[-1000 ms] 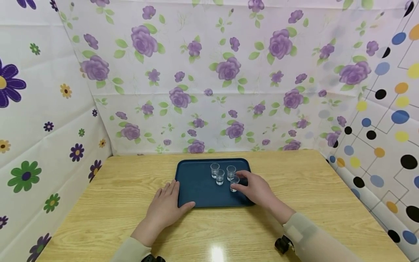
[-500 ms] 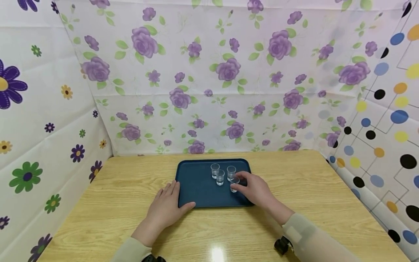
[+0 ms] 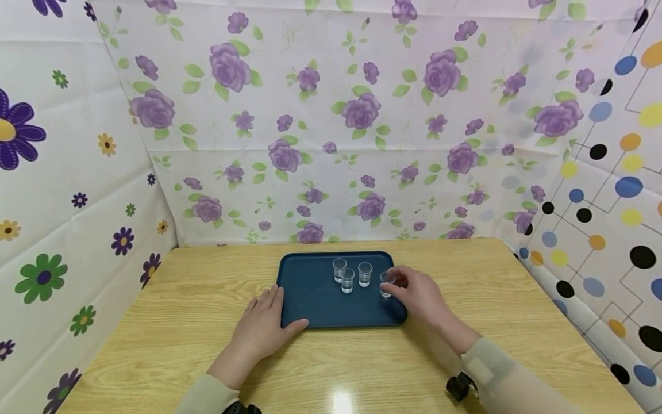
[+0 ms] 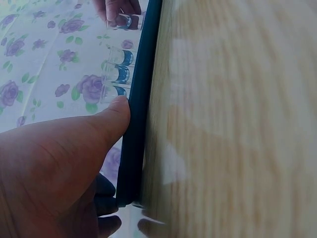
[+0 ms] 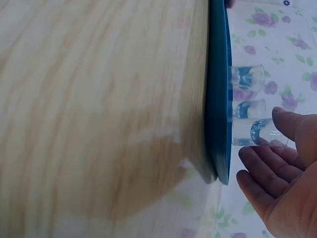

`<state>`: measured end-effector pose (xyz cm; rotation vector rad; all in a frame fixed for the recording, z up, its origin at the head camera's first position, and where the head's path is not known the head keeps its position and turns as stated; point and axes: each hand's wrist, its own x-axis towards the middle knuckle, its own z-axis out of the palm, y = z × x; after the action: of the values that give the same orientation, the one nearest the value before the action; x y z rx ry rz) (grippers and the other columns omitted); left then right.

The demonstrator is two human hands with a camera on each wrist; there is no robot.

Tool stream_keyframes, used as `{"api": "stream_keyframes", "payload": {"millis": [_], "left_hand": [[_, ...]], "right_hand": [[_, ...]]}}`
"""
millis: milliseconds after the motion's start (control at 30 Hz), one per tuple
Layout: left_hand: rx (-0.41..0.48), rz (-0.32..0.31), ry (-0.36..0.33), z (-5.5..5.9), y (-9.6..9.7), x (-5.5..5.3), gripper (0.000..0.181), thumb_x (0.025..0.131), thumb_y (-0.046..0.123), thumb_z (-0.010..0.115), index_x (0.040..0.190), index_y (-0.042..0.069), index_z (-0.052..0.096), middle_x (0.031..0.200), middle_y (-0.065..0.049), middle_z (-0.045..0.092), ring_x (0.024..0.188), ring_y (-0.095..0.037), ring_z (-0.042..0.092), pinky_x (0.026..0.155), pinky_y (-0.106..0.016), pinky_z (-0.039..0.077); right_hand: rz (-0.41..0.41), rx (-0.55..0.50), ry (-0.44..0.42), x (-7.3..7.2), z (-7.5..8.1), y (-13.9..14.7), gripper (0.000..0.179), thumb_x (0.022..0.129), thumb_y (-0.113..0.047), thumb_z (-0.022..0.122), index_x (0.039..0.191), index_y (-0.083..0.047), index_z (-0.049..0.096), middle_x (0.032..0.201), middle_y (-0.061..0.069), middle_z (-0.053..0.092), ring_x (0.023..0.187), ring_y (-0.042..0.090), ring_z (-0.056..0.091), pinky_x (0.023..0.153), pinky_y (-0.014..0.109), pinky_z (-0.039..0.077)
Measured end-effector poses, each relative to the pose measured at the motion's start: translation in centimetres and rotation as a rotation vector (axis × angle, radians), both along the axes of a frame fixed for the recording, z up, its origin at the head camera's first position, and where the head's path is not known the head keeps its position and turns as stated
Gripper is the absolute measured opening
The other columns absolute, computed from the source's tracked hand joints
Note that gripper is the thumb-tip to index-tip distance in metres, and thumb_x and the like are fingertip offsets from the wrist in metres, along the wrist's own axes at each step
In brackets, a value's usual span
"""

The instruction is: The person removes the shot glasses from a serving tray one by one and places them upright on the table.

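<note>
A dark blue tray (image 3: 315, 302) lies on the wooden table. On its right side my right hand (image 3: 420, 294) pinches a clear shot glass (image 3: 385, 294), thumb and fingers at its upper part. The glass is upright, close over the tray. In the right wrist view the thumb is at the glass's (image 5: 245, 132) near side. Three more shot glasses stand upright on the tray: one at the back (image 3: 339, 269), one just before it (image 3: 347, 282) and one to their right (image 3: 365, 275). My left hand (image 3: 260, 326) rests at the tray's front left corner, fingers along the left edge, thumb on the front rim.
The wooden table (image 3: 331, 368) reaches back to a wall of flowered cloth (image 3: 331, 190). Patterned cloths also hang at the left (image 3: 93, 241) and the right (image 3: 595, 230). A dark camera mount (image 3: 459, 386) sits at the right wrist.
My right hand has moved the pinched shot glass to the right and slightly back, away from the other three. The left hand and the tray have stayed in place.
</note>
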<state>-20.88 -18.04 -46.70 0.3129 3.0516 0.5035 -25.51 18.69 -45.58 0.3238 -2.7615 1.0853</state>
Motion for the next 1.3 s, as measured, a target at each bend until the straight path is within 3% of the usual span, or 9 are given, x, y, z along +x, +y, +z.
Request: {"api": "stream_keyframes", "payload": {"millis": [267,667,1000,1300], "left_hand": [[-0.001,-0.003,0.007,-0.1,-0.1,-0.1,0.107,0.103,0.072,0.065,0.170,-0.006,0.034,0.176,-0.027,0.032,0.164,-0.046,0.027,0.134,-0.064,0.020],[-0.005,-0.003,0.012,0.1,-0.1,0.1,0.108,0.102,0.072,0.065,0.170,-0.006,0.034,0.175,-0.028,0.032,0.163,-0.047,0.028,0.133,-0.065,0.021],[-0.009,-0.001,0.011,-0.1,-0.2,0.1,0.107,0.103,0.072,0.065,0.170,-0.006,0.034,0.176,-0.027,0.032,0.164,-0.046,0.028,0.134,-0.064,0.021],[-0.005,-0.006,0.013,0.2,-0.1,0.1,0.107,0.103,0.071,0.066,0.169,-0.007,0.034,0.175,-0.028,0.033,0.163,-0.047,0.029,0.133,-0.065,0.021]], "right_hand": [[-0.059,-0.005,-0.009,-0.5,0.1,1.9,0.039,0.106,-0.033,0.079,0.135,-0.008,0.075,0.112,0.004,0.078,0.103,0.024,0.074,0.089,0.046,0.064],[-0.110,-0.050,-0.046,-1.8,-0.2,5.4,0.046,0.110,-0.039,0.072,0.142,-0.005,0.070,0.129,0.013,0.074,0.121,0.036,0.071,0.101,0.055,0.061],[-0.157,-0.041,-0.061,-2.9,-0.3,8.1,0.050,0.111,-0.041,0.072,0.144,-0.003,0.068,0.132,0.017,0.072,0.122,0.038,0.068,0.100,0.056,0.060],[-0.172,-0.061,-0.079,-3.0,-0.3,9.6,0.053,0.112,-0.038,0.070,0.147,0.002,0.065,0.138,0.022,0.069,0.126,0.041,0.067,0.101,0.057,0.060]]}}
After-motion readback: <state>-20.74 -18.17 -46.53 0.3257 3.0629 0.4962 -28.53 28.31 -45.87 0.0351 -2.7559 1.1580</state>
